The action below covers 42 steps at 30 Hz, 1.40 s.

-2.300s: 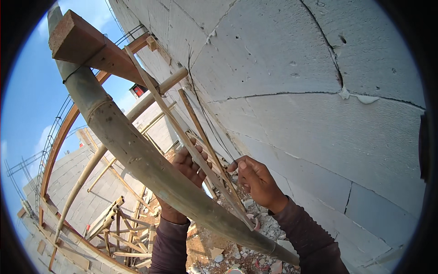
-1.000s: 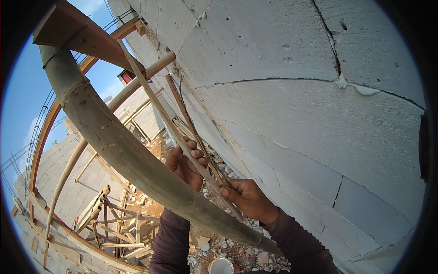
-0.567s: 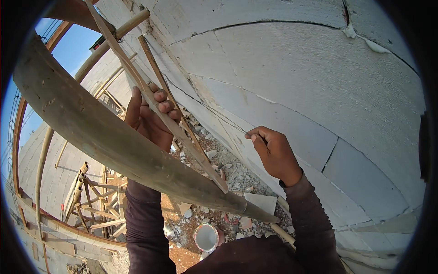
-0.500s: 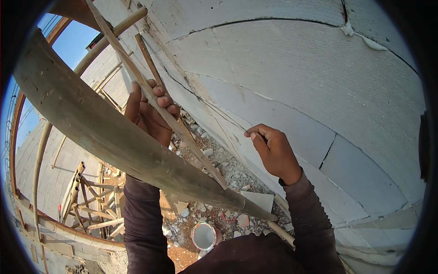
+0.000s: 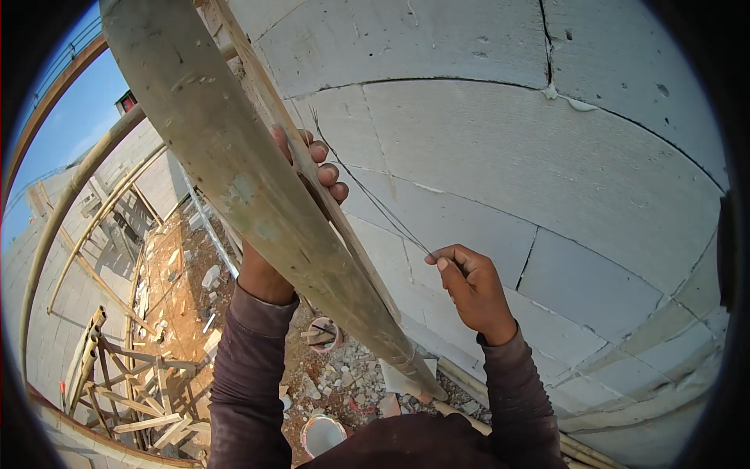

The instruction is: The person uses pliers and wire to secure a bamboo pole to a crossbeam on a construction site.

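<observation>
Several thin, dark wires [image 5: 391, 220], their free ends splayed, slant up and leftward from the pinched fingertips of the right hand [image 5: 470, 291]. A narrow, pale wooden strip [image 5: 264, 84], held in the curled left hand [image 5: 326, 173], runs diagonally beside a thick, weathered greenish-brown bamboo pole [image 5: 250, 195] that slopes down to the right.

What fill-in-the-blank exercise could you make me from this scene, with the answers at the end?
1. The wires are pinched in the person's ____ hand.
2. The thick pole partly hides the ____ hand, whose fingers curl round a wooden strip.
3. The block wall rises on the picture's ____ side.
4. The sky is ____ in colour.

Missing words: right; left; right; blue.
</observation>
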Each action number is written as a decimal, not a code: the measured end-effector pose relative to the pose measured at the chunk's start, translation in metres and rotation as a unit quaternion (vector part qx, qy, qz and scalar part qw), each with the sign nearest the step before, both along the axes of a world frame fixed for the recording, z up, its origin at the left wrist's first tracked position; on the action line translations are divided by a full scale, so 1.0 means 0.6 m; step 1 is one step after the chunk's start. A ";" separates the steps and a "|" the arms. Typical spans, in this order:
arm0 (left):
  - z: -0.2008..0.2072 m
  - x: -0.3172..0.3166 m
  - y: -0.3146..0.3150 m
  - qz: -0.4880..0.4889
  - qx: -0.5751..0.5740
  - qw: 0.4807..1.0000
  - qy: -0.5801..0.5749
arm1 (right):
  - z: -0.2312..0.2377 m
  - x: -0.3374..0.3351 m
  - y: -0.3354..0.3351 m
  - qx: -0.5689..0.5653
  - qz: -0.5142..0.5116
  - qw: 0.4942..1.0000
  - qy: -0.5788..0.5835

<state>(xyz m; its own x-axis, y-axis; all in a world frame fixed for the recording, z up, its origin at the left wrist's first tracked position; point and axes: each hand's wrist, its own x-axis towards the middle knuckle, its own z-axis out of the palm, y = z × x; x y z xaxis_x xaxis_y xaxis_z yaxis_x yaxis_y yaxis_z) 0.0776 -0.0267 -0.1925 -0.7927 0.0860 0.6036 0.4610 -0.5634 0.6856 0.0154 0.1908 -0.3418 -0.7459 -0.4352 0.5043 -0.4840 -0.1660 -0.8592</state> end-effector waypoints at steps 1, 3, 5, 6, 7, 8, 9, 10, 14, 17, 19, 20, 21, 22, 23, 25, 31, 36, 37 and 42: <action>-0.001 0.004 0.004 0.031 0.009 0.999 -0.013 | 0.007 0.012 0.002 -0.008 -0.004 1.000 -0.020; -0.015 -0.001 0.003 0.057 0.025 0.998 0.002 | 0.003 0.032 0.011 -0.006 -0.027 1.000 -0.010; -0.039 -0.015 -0.013 0.037 0.003 0.999 -0.014 | -0.003 0.048 0.020 -0.003 -0.058 0.998 -0.030; -0.043 -0.016 -0.020 0.039 0.006 0.999 0.008 | -0.003 0.060 0.020 0.001 -0.067 0.997 -0.043; -0.047 -0.018 -0.027 0.098 -0.030 0.995 -0.006 | -0.006 0.068 0.017 0.003 -0.064 0.998 -0.021; -0.047 -0.022 -0.024 0.149 -0.062 0.987 -0.023 | -0.011 0.073 0.019 -0.002 -0.075 0.996 -0.037; -0.043 -0.020 -0.022 0.148 -0.056 0.987 -0.007 | -0.014 0.076 0.015 -0.009 -0.082 0.995 -0.055; -0.040 -0.019 -0.020 0.135 -0.036 0.990 -0.009 | -0.016 0.079 0.010 -0.005 -0.084 0.996 -0.040; -0.040 -0.021 -0.027 0.115 0.028 0.993 -0.016 | -0.011 0.097 -0.005 -0.004 -0.102 0.994 -0.047; -0.033 -0.026 -0.026 0.067 0.050 0.996 -0.020 | -0.007 0.109 -0.015 -0.004 -0.118 0.992 -0.046; -0.036 -0.039 -0.029 0.037 0.054 0.998 -0.015 | -0.006 0.115 -0.018 -0.006 -0.127 0.991 -0.046; -0.039 -0.043 -0.028 0.009 0.054 0.998 -0.013 | -0.007 0.119 -0.016 -0.006 -0.132 0.990 -0.047; -0.039 -0.050 -0.030 0.001 0.056 0.998 -0.023 | -0.008 0.123 -0.015 -0.006 -0.137 0.989 -0.049; -0.036 -0.060 -0.032 -0.028 0.063 0.998 -0.009 | -0.005 0.124 -0.016 -0.003 -0.146 0.987 -0.060; -0.039 -0.066 -0.027 -0.059 0.071 0.996 -0.003 | 0.000 0.125 -0.013 0.006 -0.151 0.987 -0.049; -0.009 -0.023 0.020 -0.081 0.081 0.993 -0.009 | 0.005 0.119 0.000 0.034 -0.175 0.983 -0.035; -0.032 -0.045 -0.011 -0.171 0.063 0.979 0.089 | 0.020 0.118 0.020 0.080 -0.207 0.975 -0.008; -0.018 -0.034 0.014 -0.012 0.057 0.997 0.046 | 0.011 0.136 0.056 0.084 -0.212 0.974 0.009; -0.024 -0.041 0.007 -0.006 0.051 0.997 0.054 | 0.004 0.138 0.056 0.080 -0.209 0.975 0.017; -0.034 -0.048 -0.029 -0.071 0.050 0.995 0.056 | 0.013 0.118 0.066 0.140 -0.234 0.960 0.072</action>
<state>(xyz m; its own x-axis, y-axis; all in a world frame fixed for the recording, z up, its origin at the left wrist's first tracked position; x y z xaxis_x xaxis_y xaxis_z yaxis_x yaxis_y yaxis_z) 0.0485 -0.0443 -0.2128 -0.7044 0.1283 0.6981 0.4413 -0.6911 0.5723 0.0860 0.2302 -0.3341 -0.8242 -0.2030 0.5286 -0.5660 0.3248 -0.7577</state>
